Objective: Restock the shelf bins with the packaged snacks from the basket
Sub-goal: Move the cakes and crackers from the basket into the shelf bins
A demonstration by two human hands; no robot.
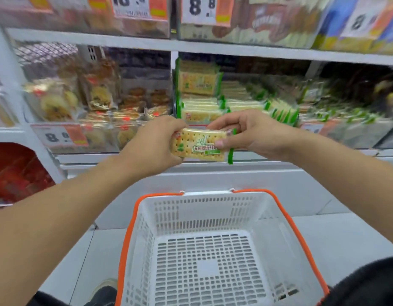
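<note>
Shelf bins (235, 100) stocked | white basket (204, 217) — floor | hands grip cracker pack (200, 146)

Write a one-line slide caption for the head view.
Both hands, left and right, hold a cracker pack before the shelf bin, above the basket.

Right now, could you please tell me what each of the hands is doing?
Left hand: grips the left end of the cracker pack.
Right hand: pinches the right end of the same cracker pack.
</note>
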